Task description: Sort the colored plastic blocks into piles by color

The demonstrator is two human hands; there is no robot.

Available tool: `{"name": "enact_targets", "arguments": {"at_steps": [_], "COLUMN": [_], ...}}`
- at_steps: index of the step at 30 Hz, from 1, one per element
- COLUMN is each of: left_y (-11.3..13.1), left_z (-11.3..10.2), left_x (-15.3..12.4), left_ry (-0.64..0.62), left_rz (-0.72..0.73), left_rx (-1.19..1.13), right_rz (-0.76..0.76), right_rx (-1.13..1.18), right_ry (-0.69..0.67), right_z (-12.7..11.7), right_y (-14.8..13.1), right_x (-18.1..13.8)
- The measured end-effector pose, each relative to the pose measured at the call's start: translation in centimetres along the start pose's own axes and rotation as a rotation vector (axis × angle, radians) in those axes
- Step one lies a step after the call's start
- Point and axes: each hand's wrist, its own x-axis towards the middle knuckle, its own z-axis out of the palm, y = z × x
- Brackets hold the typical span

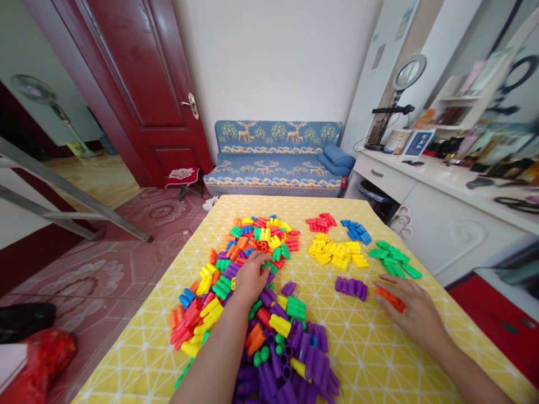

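Note:
A big mixed heap of coloured plastic blocks [248, 280] covers the left half of a table with a yellow patterned cloth [370, 348]. My left hand [251, 276] rests on the heap, fingers curled down among the blocks; what they hold is hidden. My right hand [410, 306] lies flat with fingers spread over a few orange blocks [389, 298]. Sorted piles lie beyond: red [320, 222], blue [357, 231], yellow [336, 252], green [393, 259] and purple [351, 287].
A blue patterned sofa [275, 163] stands beyond the table. A dark red door [138, 84] is at the left. A white dresser [442, 213] with a ring light [408, 73] and clutter runs along the right. A red bag [42, 353] lies on the tiled floor.

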Motion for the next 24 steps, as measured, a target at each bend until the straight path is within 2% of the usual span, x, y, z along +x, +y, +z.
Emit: {"name": "enact_targets", "arguments": {"at_steps": [2,4,8,11,15,18,21,24], "left_y": [0.3,0.4,0.1,-0.4,-0.5,-0.1,0.5,0.9], "left_z": [-0.1,-0.2,0.1,0.4,0.3,0.1,-0.1,-0.1], "left_x": [-0.1,-0.2,-0.1,0.1,0.5,0.5,0.3,0.0], "left_ry": [-0.021,-0.043,-0.032,0.020,0.139,0.173,0.095,-0.021], "left_rz": [-0.001,-0.012,-0.029,-0.005,0.024,-0.009,-0.017,-0.004], "left_rx": [0.044,0.077,0.071,-0.014,-0.268,-0.468,-0.611,-0.653], "right_rz": [-0.006,-0.005,-0.036,-0.003,0.164,0.245,0.236,0.192], "right_rx": [0.122,0.288,0.605,0.792,1.003,1.084,1.144,1.138], "right_ry": [0.048,0.042,-0.135,-0.196,-0.176,-0.142,-0.173,-0.222], "right_z": [0.1,0.5,2.9,5.9,9.5,10.9,11.0,10.9], "right_y": [-2.5,-6.1,-14.2,-18.0,-19.1,-18.7,-18.6,-18.8], "right_x": [0.8,2.0,4.6,6.5,8.0,8.0,7.4,6.9]}}
